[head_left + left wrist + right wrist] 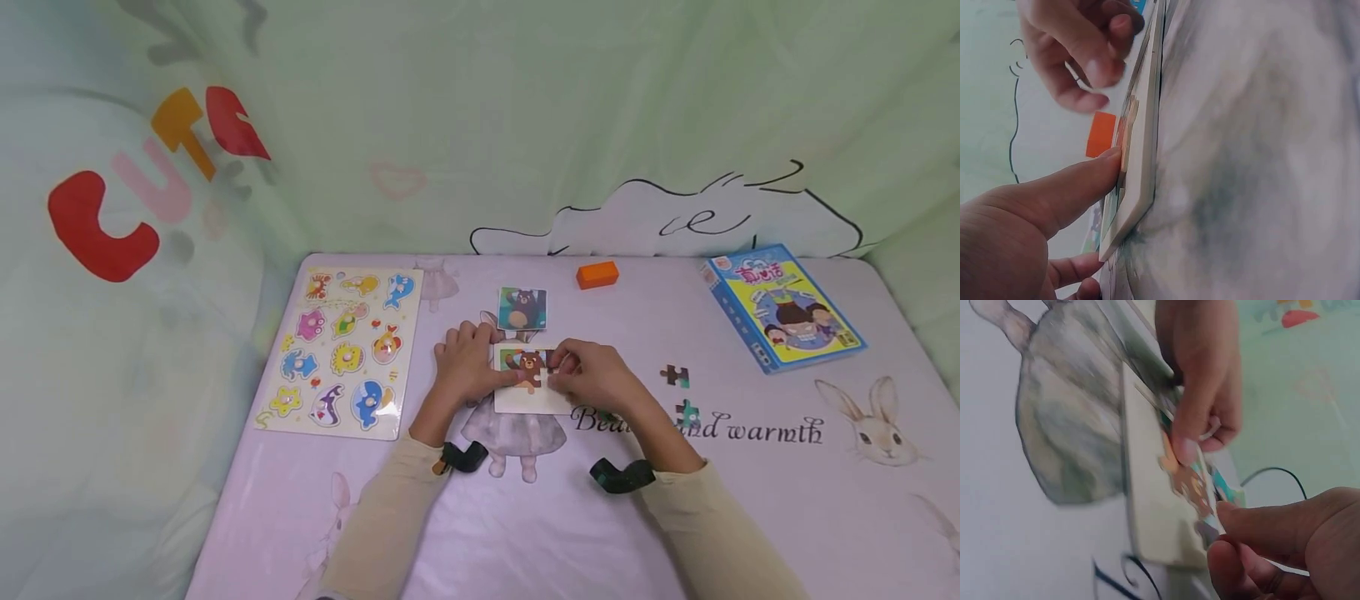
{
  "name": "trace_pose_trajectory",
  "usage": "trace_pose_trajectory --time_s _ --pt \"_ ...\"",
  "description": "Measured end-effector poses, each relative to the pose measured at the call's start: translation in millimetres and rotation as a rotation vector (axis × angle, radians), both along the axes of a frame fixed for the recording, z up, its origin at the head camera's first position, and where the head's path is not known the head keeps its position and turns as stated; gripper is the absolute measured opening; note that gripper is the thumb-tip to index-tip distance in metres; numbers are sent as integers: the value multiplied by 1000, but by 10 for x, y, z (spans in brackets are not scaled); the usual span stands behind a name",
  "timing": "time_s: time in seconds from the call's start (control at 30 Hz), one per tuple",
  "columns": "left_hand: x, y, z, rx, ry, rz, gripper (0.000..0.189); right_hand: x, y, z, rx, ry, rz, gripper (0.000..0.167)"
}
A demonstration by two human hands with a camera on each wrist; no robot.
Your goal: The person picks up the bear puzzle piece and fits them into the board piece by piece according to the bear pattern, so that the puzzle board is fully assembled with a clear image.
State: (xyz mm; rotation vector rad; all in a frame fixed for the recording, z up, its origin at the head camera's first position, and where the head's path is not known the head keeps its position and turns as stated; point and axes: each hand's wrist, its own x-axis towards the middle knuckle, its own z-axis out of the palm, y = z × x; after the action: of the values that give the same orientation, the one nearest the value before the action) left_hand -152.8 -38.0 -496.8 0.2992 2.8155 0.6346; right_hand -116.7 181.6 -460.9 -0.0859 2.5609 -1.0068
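A white puzzle board with a partly assembled bear picture lies in front of me. My left hand rests at its left side, thumb pressing on the bear pieces, other fingers stretched past the board's edge. At the right end of the picture, thumb and forefinger of my right hand pinch a small dark puzzle piece at the board's surface. Behind the board sits a square bear card. Loose jigsaw pieces, one brown and green and another, lie right of my right hand.
A wooden sea-animal peg board lies at the left. An orange block stands near the back edge, with a blue and yellow box at the back right. Another green piece is partly under the right forearm.
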Motion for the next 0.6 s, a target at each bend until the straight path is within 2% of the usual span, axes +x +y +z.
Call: trace_pose_trajectory --time_s 0.13,0.27,0.6 --pt "6 6 -6 8 -2 6 74 22 228 68 60 47 -74 22" --pt "12 9 -8 12 2 2 74 47 517 126 127 48 -129 28" --pt "13 -1 -21 23 3 5 73 174 1177 55 230 37 -250 47"
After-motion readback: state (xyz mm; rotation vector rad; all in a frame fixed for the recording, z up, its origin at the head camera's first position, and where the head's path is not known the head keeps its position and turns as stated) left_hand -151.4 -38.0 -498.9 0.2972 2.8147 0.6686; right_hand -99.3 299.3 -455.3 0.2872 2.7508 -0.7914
